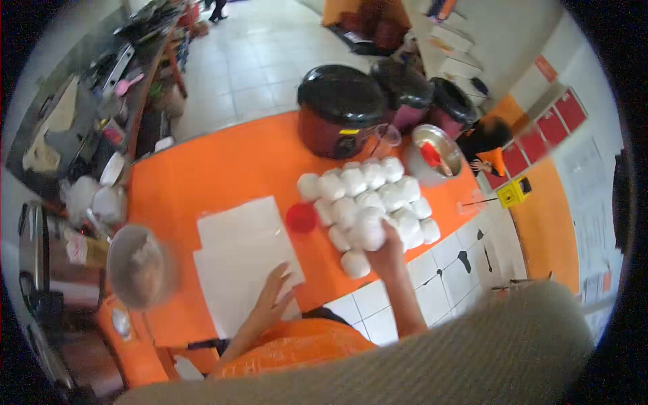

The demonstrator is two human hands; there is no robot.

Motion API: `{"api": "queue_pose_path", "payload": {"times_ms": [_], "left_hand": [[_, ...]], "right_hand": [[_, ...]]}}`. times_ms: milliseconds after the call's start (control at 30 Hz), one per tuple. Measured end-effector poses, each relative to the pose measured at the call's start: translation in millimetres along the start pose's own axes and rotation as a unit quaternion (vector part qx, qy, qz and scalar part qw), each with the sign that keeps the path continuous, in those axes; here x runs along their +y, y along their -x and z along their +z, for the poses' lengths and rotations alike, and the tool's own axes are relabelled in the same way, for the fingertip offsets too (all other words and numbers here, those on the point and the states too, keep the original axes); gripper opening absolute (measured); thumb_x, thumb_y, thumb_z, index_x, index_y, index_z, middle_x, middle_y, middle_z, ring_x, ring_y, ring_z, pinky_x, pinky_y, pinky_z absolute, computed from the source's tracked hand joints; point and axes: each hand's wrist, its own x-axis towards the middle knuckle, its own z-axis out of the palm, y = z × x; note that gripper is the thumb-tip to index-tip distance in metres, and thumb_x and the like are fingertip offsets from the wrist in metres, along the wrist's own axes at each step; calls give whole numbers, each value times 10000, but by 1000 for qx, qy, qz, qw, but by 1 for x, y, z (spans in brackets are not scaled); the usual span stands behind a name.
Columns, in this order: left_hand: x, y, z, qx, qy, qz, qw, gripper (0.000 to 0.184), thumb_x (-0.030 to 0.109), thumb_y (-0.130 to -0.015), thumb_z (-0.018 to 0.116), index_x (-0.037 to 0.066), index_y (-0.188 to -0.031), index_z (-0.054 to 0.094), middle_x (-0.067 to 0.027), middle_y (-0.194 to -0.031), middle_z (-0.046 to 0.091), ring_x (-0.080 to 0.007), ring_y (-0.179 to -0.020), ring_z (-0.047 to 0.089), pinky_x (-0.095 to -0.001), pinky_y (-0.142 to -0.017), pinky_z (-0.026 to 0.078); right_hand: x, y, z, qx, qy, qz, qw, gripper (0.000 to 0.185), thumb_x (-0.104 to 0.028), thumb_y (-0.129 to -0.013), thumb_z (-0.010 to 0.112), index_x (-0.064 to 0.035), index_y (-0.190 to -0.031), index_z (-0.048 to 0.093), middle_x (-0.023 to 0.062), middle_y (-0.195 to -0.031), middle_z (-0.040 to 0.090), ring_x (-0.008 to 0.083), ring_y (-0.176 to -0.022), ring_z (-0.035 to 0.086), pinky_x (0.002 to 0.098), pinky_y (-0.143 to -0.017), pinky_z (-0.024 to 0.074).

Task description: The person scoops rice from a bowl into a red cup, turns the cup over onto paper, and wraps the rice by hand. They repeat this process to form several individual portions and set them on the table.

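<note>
My right hand [386,251] grips a white rounded bundle [369,228] over the near side of a pile. That pile is several similar white bundles [353,180] packed close together on the orange table [189,169]. What the bundles contain does not show. Lower and to the left, my left hand [273,297] has its fingers apart and holds nothing. It is over the right edge of the white paper sheets [236,270], and I cannot tell whether it touches them. A small red cup-like thing [302,218] sits between the sheets and the pile.
Large dark red cookers [341,111] with black lids line the table's far side. Beside them is a metal pot [435,158] with a red utensil. A blurred bowl [138,266] stands at the left. Another person [486,145] is at the far right, near a yellow box [514,192].
</note>
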Motion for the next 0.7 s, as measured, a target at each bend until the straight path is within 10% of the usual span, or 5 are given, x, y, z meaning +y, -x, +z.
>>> {"api": "queue_pose_path", "payload": {"times_ms": [67, 200, 400, 533, 700], "left_hand": [[-41, 22, -13, 41, -185, -35, 981, 556, 152, -894, 551, 104, -1404, 333, -178, -1473, 218, -372, -1355, 240, -454, -1070, 301], [-78, 58, -31, -38, -406, -205, 890, 611, 331, -864, 585, 154, -1402, 355, -203, -1486, 151, -453, -1348, 184, -568, -1032, 297], [-96, 32, -39, -20, -441, -138, 886, 639, 409, -858, 571, 170, -1409, 349, -215, -1481, 165, -458, -1347, 181, -645, -987, 282], [-94, 13, -46, -16, -431, -131, 893, 600, 392, -849, 591, 141, -1365, 411, -212, -1471, 201, -447, -1340, 210, -612, -1012, 278], [-58, -27, -62, 52, -286, -10, 957, 326, 238, -888, 567, 47, -1149, 614, -201, -1372, 403, -343, -1275, 384, -469, -995, 374]], "right_hand": [[-19, -28, -65, 91, -145, -19, 985, 553, -330, -882, 604, -3, -1287, 418, 142, -1241, 526, 237, -1082, 566, 388, -951, 440], [-57, -56, -182, 255, 206, -77, 942, 619, -325, -808, 706, 39, -1218, 420, 173, -1087, 565, 230, -966, 596, 353, -811, 502], [-39, -113, -284, 168, 409, 68, 894, 739, -374, -697, 806, 57, -1167, 431, 163, -995, 575, 206, -908, 589, 326, -733, 503], [-39, -125, -279, 93, 425, 85, 896, 493, -413, -791, 697, 57, -903, 596, 157, -953, 611, 228, -852, 598, 347, -734, 502], [-26, -128, -303, 135, 774, -111, 609, 307, -320, -854, 612, -22, -922, 645, 205, -937, 611, 322, -938, 560, 445, -805, 463]]}}
